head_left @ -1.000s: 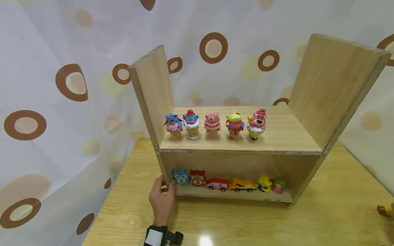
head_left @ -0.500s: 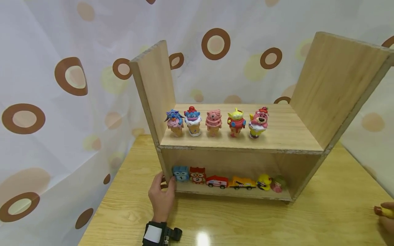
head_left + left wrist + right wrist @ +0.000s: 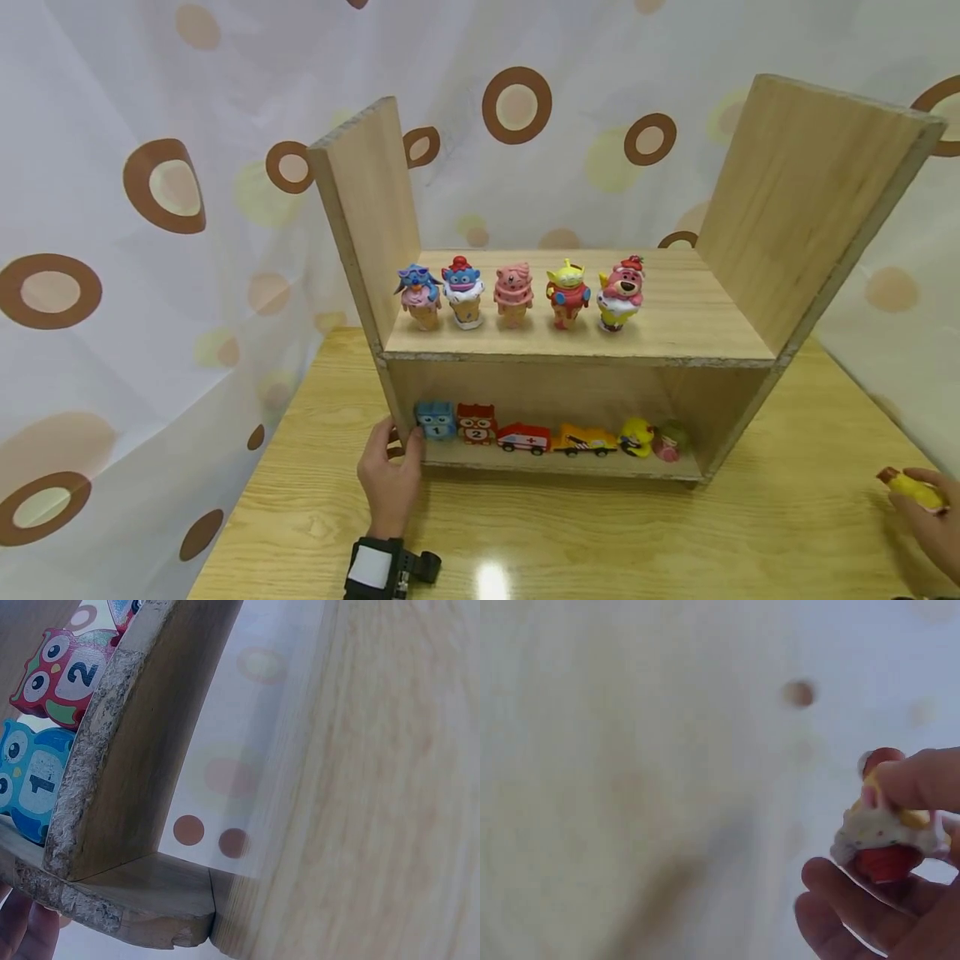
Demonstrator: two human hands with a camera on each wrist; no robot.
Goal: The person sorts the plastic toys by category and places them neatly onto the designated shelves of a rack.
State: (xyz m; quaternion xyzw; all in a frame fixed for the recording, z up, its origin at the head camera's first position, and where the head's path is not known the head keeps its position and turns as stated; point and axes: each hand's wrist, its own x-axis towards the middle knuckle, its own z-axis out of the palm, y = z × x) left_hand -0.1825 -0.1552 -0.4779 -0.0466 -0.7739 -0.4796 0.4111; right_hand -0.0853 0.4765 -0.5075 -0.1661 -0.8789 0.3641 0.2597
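Note:
A two-level wooden shelf (image 3: 697,321) stands on the table. My left hand (image 3: 392,482) grips the lower part of its left side panel, thumb at the front edge and fingers round the outer side. In the left wrist view only some fingertips (image 3: 30,930) show beneath that panel. Off to the right of the shelf, my right hand (image 3: 933,521) holds a small yellow figurine (image 3: 917,492) above the table. Seen from the right wrist, the figurine (image 3: 874,829) has a white, speckled middle and red ends, pinched between thumb and fingers.
Several ice-cream-cone figurines (image 3: 513,296) line the upper board, with bare wood at their right. Below stand a blue owl block (image 3: 437,422), a red owl block (image 3: 477,424), a red ambulance (image 3: 524,438), a yellow truck (image 3: 585,440), a yellow duck (image 3: 636,438) and a green-haired doll (image 3: 670,442).
My right hand has come in from the right edge, moving left with the yellow figurine. My left hand keeps its grip on the shelf panel. The head view has shifted slightly.

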